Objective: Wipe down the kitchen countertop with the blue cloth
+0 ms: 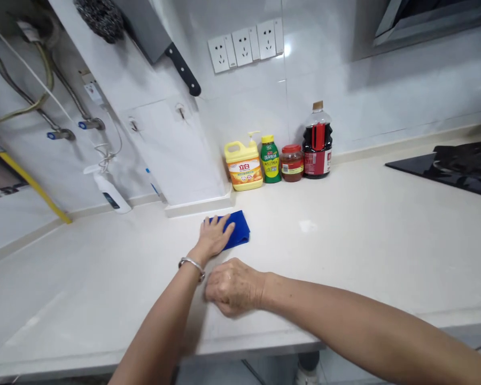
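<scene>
A folded blue cloth (238,231) lies on the pale countertop (369,240), close to the foot of the white pillar. My left hand (214,235), with a silver bracelet at the wrist, rests flat on the cloth's left part, fingers spread and pressing down without gripping. Just nearer to me, my right hand (233,286) is closed into a fist low over the counter, beside the left wrist. No object shows in the fist, and the right hand is apart from the cloth.
Against the wall stand a yellow detergent jug (243,170), a green bottle (270,160), a red-lidded jar (292,164) and a dark sauce bottle (317,144). A black stove (457,171) is at right. A cleaver (180,67) hangs on the pillar; a white spray bottle (111,193) leans left.
</scene>
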The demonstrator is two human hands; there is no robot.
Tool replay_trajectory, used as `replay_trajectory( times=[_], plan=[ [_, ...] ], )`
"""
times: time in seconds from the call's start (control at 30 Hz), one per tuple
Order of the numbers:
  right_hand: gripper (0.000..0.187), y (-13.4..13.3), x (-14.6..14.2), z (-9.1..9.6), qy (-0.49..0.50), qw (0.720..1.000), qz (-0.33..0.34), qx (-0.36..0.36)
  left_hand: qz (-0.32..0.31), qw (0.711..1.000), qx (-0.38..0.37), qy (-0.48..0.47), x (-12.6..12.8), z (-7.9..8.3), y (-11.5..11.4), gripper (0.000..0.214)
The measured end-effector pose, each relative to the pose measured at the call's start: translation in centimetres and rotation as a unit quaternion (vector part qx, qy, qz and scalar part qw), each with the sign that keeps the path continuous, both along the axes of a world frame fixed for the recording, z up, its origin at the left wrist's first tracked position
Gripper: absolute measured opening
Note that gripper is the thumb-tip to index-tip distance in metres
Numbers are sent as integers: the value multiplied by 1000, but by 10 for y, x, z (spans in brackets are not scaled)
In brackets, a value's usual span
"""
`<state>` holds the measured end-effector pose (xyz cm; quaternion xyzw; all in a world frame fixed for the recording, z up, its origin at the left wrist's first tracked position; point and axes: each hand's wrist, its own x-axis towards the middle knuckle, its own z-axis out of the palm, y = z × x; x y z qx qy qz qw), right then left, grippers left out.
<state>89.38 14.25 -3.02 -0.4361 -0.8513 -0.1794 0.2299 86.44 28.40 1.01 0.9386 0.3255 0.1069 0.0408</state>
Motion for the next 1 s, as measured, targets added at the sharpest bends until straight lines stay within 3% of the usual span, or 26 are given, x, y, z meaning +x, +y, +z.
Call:
replay_trajectory(
  times=[0.13,0.27,0.5,0.6,0.73,0.9,1.0],
  plan=[
    [12,-7,0,5,22,998,-41,-32,12,999,13,45,13,-17,5,64],
    [15,-9,4,2,104,991,-36,-72,3,997,4,81,-6,-16,24,66],
    [28,-6,11,-7,243,962,20,-125,50,996,14,69,-40,-13,74,62],
    [30,-4,12,-7,273,951,29,-141,86,994,14,68,-60,-8,99,63],
    [31,1,16,-9,317,933,48,-165,178,982,16,66,-81,-5,126,68],
    [33,10,20,-14,383,902,63,-189,234,969,12,74,-89,-8,124,73],
    [32,14,28,-15,352,924,45,-141,230,970,6,82,-99,-7,103,73]
  ],
)
